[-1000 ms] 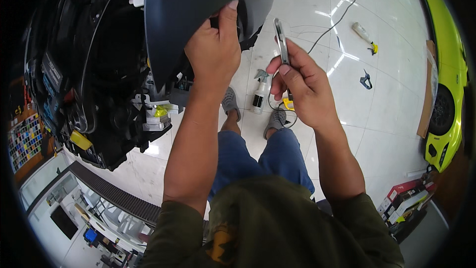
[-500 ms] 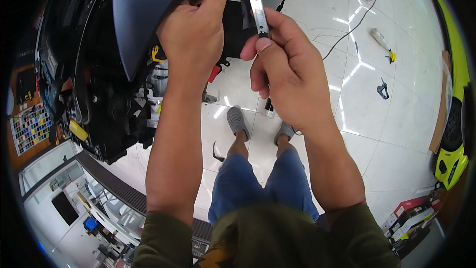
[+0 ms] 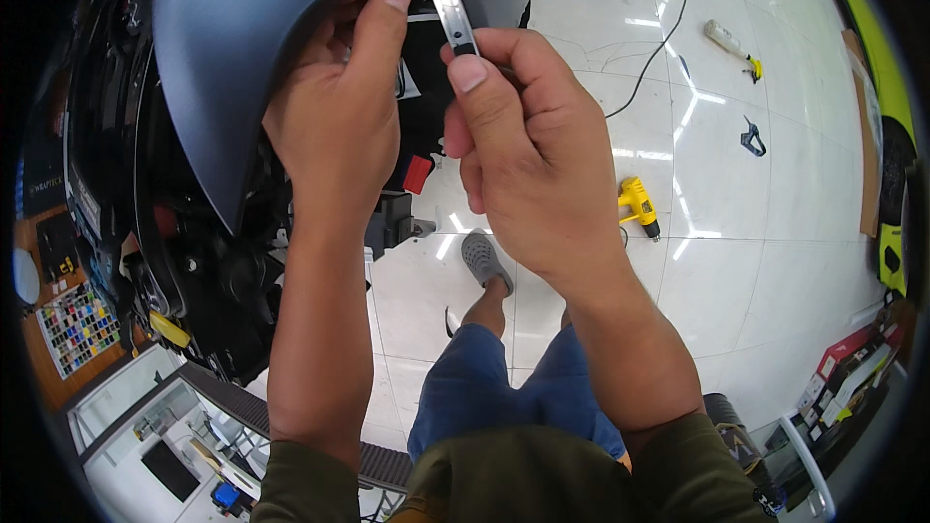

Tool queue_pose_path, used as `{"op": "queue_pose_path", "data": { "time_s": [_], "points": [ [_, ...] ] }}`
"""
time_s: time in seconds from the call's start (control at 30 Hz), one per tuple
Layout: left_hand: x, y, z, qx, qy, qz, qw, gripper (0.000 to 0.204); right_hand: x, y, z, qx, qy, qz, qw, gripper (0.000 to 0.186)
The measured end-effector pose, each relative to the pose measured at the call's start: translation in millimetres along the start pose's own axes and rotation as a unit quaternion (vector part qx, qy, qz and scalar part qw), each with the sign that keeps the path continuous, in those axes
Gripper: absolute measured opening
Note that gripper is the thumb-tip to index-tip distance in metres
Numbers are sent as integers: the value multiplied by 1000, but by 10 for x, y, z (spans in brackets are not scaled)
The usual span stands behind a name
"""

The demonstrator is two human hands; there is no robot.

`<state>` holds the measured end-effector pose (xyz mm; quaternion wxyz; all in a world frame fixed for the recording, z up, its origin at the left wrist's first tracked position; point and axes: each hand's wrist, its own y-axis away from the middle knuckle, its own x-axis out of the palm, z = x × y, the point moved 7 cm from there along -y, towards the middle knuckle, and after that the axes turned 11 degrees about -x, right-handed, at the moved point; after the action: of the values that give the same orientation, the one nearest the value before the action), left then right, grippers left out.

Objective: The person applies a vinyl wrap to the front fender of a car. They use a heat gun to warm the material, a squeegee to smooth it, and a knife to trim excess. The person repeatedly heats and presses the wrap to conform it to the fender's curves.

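Note:
A dark grey-blue curved car body panel point(image 3: 228, 48) spans the top left. My left hand point(image 3: 339, 97) is at its arched inner edge, the thumb along the rim and the fingers curled in under it, partly hidden. Between thumb and fingers of my right hand point(image 3: 528, 136) is a slim silver utility knife point(image 3: 449, 5), pointing up at the panel's edge. Whether its blade touches the panel I cannot tell. Below my left hand, near the wrist, shows a small red flat piece point(image 3: 418, 174).
A yellow heat gun point(image 3: 636, 205) is right of my right wrist. Farther right are a spray bottle point(image 3: 728, 43), a black frame-like piece point(image 3: 753, 138) and a cable point(image 3: 668, 39) on the tiled floor. A yellow-green car point(image 3: 852, 29) stands at the right edge; dark car parts point(image 3: 111, 136) fill the left.
The panel and both my hands now appear lower and farther left. The knife stays in my right hand near the edge. The heat gun has come into sight, and my left foot has shifted.

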<state>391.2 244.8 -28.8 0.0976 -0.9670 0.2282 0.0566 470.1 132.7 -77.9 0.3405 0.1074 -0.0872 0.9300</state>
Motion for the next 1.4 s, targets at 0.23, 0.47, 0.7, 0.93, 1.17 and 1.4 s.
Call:
{"op": "queue_pose_path", "data": {
  "time_s": [0.23, 0.47, 0.7, 0.93, 1.17, 1.4],
  "points": [
    [146, 78, -136, 19, -81, -49, 995, 22, 80, -29, -41, -6, 2, -4, 1000, 21],
    [102, 72, -123, 49, -18, 10, 999, 23, 112, -14, 14, -53, 11, 6, 998, 22],
    [49, 43, -43, 59, -3, 45, 997, 22, 153, -14, -22, -51, -4, 3, 999, 23],
    [-26, -43, 46, 62, -70, 14, 996, 23, 176, 5, 21, -39, -14, -10, 999, 23],
    [-18, -4, 51, 28, -41, 16, 999, 23, 215, 20, 15, -31, -39, -21, 999, 24],
    [-40, 18, 45, 13, -53, 0, 999, 22, 260, 34, 7, -5, -95, -40, 995, 20]
  ]
}}
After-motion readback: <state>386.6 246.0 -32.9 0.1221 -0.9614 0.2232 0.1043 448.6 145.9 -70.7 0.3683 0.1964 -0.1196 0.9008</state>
